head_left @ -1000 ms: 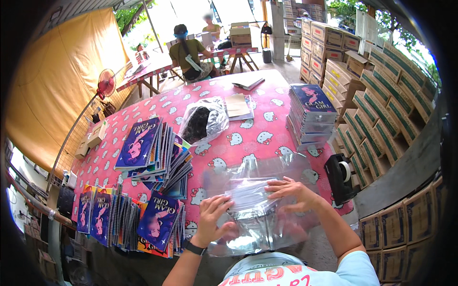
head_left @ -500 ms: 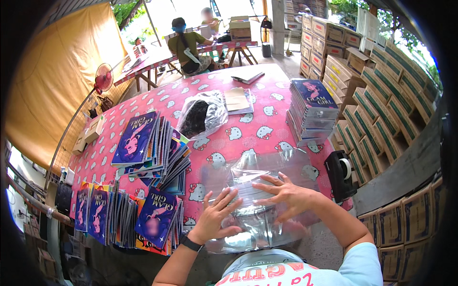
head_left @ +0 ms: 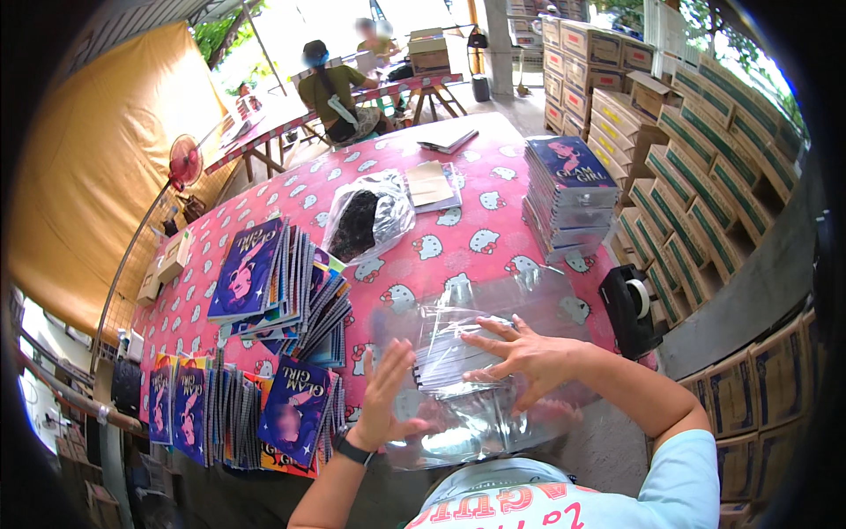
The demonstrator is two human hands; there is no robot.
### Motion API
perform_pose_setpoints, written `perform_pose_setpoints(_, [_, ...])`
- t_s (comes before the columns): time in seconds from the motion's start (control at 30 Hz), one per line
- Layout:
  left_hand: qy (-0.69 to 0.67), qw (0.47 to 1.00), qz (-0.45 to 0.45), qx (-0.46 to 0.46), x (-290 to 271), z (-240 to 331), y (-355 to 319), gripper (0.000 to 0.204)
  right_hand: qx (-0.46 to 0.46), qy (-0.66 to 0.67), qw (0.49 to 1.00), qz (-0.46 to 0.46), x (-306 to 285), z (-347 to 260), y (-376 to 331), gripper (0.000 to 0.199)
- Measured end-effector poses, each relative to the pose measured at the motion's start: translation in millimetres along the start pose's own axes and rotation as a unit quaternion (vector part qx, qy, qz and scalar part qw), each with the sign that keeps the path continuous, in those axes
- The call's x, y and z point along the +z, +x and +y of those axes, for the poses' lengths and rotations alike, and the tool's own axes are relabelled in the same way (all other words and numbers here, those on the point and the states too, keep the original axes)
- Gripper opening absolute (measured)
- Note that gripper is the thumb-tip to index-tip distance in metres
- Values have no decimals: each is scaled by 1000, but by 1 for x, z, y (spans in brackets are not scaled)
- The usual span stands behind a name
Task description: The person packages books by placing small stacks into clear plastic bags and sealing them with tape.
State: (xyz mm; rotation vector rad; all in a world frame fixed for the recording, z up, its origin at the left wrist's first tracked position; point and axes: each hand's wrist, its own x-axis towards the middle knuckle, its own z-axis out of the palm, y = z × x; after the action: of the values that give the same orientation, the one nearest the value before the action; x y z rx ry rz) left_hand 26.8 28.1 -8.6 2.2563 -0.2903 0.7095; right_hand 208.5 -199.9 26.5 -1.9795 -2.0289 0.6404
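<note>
At the near edge of the table, clear plastic sheeting (head_left: 480, 423) lies spread out, wrinkled and glossy. Under or inside it shows a pale block with fine parallel lines (head_left: 445, 361), which I cannot identify surely. My right hand (head_left: 533, 360) rests on the plastic at the block's right side, its fingers spread. To the left of the block, my left hand (head_left: 385, 397) is raised on edge, fingers stretched out and holding nothing; a dark watch is on that wrist. Left of it stand spiral notebooks (head_left: 295, 410) with dark blue covers, and a fanned pile of more notebooks (head_left: 251, 269) lies farther back.
A black tape dispenser (head_left: 630, 313) stands at the right table edge. Behind it rises a stack of plastic-wrapped notebooks (head_left: 568, 198). A clear bag with dark contents (head_left: 366, 220) lies mid-table. Cartons (head_left: 705, 194) line the right side. Two people sit at a far table (head_left: 304, 119).
My left hand has lifted off the block and shifted left, turning on edge. The right hand stays on the plastic, slightly lower. More of the lined block shows. The view has shifted slightly.
</note>
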Motion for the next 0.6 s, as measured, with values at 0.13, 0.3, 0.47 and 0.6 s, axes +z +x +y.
perform_pose_setpoints(0.13, [69, 978, -197, 2, -7, -3, -5, 80, 8, -5, 1000, -18, -1, -1, 2, 90])
perform_pose_setpoints(0.3, [59, 954, -292, 21, 1, -5, 23, 85, 4, 10, 1000, -3, 1, -2, 1, 85])
perform_pose_setpoints(0.47, [106, 938, -328, 31, 8, 1, 38, 86, 0, 52, 998, 25, 8, 3, 8, 81])
perform_pose_setpoints(0.6, [152, 926, -342, 51, 7, 3, 41, 86, -46, 272, 938, 210, 7, 25, -14, 58])
